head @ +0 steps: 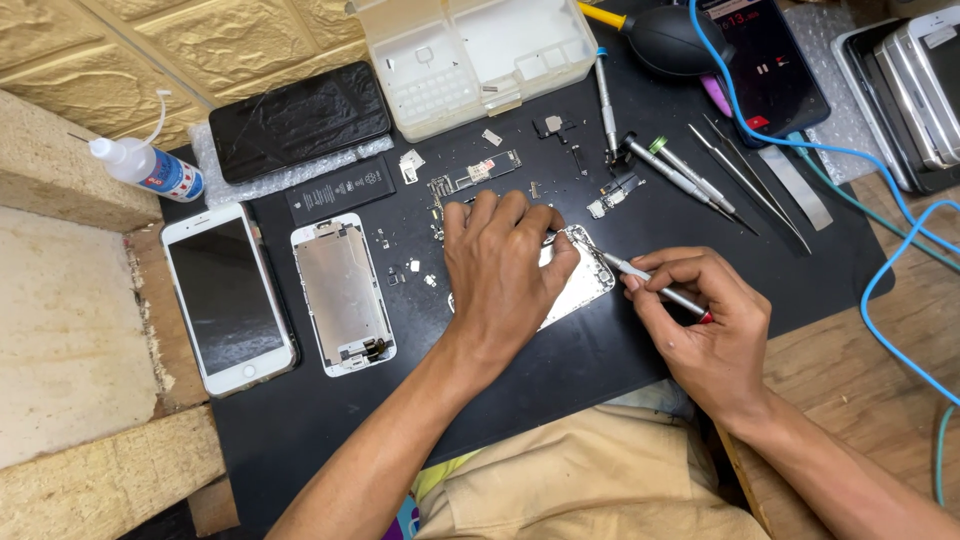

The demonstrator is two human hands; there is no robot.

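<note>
right hand (705, 325) grips screwdriver (655, 288) — left hand (503, 262) (flat) steadies phone housing (583, 285).

A white phone (228, 297) is lying near the left edge of the bench (560, 380), its dark rectangular screen facing up. Just right of it, a detached display panel (343, 293) is lying back side up, silver inside a white frame. Behind them, a black cracked screen (300, 118) is resting on bubble wrap. A small white squeeze bottle (148, 167) at the far left corner is showing a blue and red label. At the far right corner, a dark phone (765, 60) is glowing with red marks on its lit screen.
</note>
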